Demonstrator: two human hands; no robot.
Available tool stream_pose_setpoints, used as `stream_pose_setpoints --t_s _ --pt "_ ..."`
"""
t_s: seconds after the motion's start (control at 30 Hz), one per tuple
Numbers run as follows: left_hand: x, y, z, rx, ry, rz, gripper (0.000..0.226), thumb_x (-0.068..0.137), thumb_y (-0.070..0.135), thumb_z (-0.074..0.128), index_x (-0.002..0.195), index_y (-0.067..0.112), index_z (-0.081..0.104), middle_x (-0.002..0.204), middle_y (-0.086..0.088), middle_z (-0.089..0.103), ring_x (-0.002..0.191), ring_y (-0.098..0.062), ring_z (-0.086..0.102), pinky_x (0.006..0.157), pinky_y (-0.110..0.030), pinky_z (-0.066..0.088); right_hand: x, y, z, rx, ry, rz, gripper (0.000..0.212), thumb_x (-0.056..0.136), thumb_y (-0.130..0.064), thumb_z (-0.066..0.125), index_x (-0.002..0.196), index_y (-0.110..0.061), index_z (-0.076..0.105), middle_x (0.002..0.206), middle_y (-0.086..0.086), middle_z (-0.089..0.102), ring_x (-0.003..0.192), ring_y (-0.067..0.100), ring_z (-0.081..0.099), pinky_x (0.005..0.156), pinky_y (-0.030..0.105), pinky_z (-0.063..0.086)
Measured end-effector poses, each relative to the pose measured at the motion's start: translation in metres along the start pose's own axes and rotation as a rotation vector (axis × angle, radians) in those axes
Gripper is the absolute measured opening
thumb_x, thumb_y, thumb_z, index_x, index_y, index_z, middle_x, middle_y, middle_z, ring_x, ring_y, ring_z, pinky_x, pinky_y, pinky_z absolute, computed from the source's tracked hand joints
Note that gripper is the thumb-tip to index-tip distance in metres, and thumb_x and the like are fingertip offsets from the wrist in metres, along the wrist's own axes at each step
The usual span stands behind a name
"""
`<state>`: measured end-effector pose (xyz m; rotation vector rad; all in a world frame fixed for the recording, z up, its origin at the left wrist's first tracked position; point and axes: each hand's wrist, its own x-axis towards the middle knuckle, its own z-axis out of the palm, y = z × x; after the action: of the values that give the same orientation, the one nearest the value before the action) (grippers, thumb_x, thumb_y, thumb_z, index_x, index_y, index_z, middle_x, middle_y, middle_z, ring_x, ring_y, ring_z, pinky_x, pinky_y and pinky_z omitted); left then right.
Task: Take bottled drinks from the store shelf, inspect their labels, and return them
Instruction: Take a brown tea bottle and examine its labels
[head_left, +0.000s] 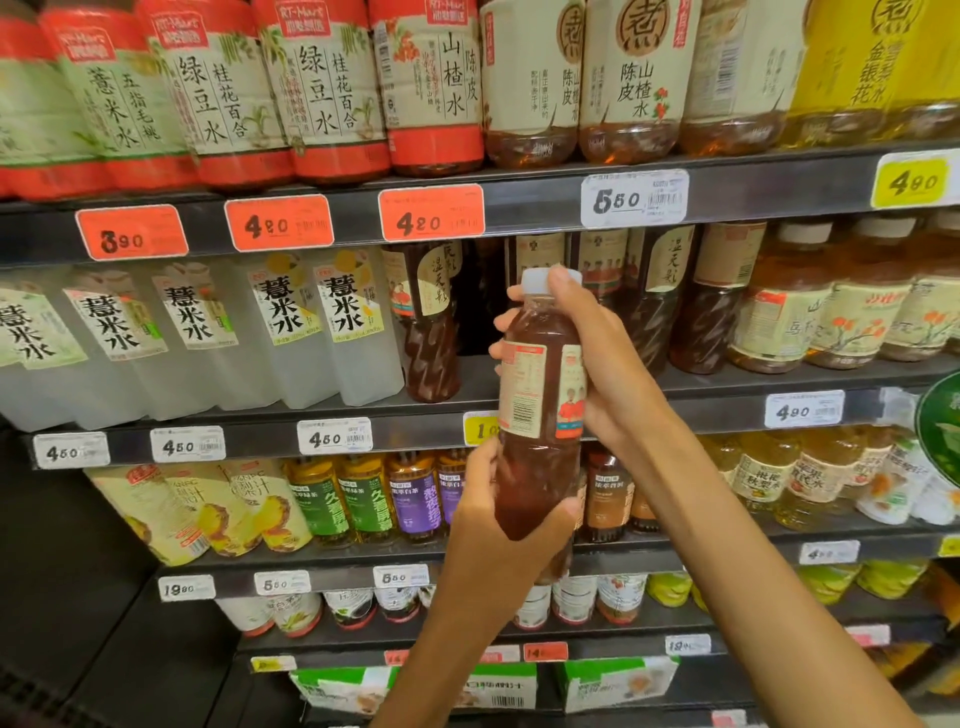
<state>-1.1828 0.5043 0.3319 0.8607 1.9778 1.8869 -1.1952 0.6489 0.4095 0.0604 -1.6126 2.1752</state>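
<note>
A dark reddish-brown drink bottle with a white cap and a cream label is held upright in front of the shelves. Its barcode and small print face me. My left hand grips the bottle's lower part from the left. My right hand wraps the upper part and label from the right, with the thumb at the cap. Behind it, on the second shelf, stand more bottles of the same dark drink, with a gap among them behind the held bottle.
Several shelves hold rows of bottled drinks: red-labelled bottles on top, cloudy white ones at middle left, amber teas at right, juices lower down. Price tags line the shelf edges. Green cartons sit at the bottom.
</note>
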Motion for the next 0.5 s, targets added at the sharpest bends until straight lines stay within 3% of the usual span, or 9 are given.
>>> stream_pose_setpoints --t_s 0.13,0.2,0.33,0.43,0.5 --pt "0.004 0.000 -0.014 -0.076 -0.248 -0.160 0.065 0.052 0.055 0.076 0.110 0.036 0.054 0.098 0.019 0.071 0.094 -0.002 0.067 0.075 -0.018 0.053 -0.002 -0.003 -0.003 0.254 -0.158 0.035 0.044 0.091 -0.046 0.046 0.108 -0.008 0.059 0.085 0.008 0.067 0.071 0.022 0.066 0.069 0.035 0.055" --pt "0.004 -0.001 -0.016 -0.054 -0.315 -0.228 0.068 0.050 0.057 0.076 0.110 0.031 0.058 0.097 0.011 0.073 0.093 -0.006 0.068 0.080 -0.024 0.055 -0.003 -0.004 -0.001 0.241 -0.229 0.029 0.046 0.089 -0.047 0.047 0.109 -0.007 0.059 0.087 0.008 0.067 0.073 0.023 0.066 0.068 0.035 0.056" --pt "0.002 0.000 -0.008 0.021 -0.152 -0.131 0.056 0.047 0.054 0.076 0.096 0.032 0.059 0.084 0.024 0.070 0.080 0.006 0.066 0.062 -0.008 0.050 -0.002 -0.009 0.000 0.166 -0.279 -0.030 0.055 0.086 -0.052 0.048 0.113 -0.006 0.059 0.092 0.009 0.069 0.083 0.024 0.068 0.074 0.039 0.056" --pt "0.004 -0.001 -0.003 0.080 0.022 -0.018 0.054 0.049 0.055 0.074 0.095 0.032 0.057 0.085 0.021 0.067 0.079 0.002 0.065 0.064 -0.012 0.051 -0.001 -0.010 -0.004 0.047 -0.194 -0.049 0.057 0.093 -0.050 0.037 0.120 -0.005 0.057 0.096 0.009 0.069 0.090 0.027 0.068 0.085 0.046 0.053" --pt "0.005 -0.002 -0.002 0.152 0.115 0.019 0.052 0.050 0.055 0.073 0.095 0.036 0.054 0.085 0.022 0.064 0.081 0.003 0.062 0.067 -0.013 0.052 -0.002 -0.008 -0.003 0.074 -0.171 -0.045 0.058 0.093 -0.050 0.033 0.119 -0.005 0.057 0.093 0.008 0.069 0.086 0.027 0.068 0.085 0.045 0.054"
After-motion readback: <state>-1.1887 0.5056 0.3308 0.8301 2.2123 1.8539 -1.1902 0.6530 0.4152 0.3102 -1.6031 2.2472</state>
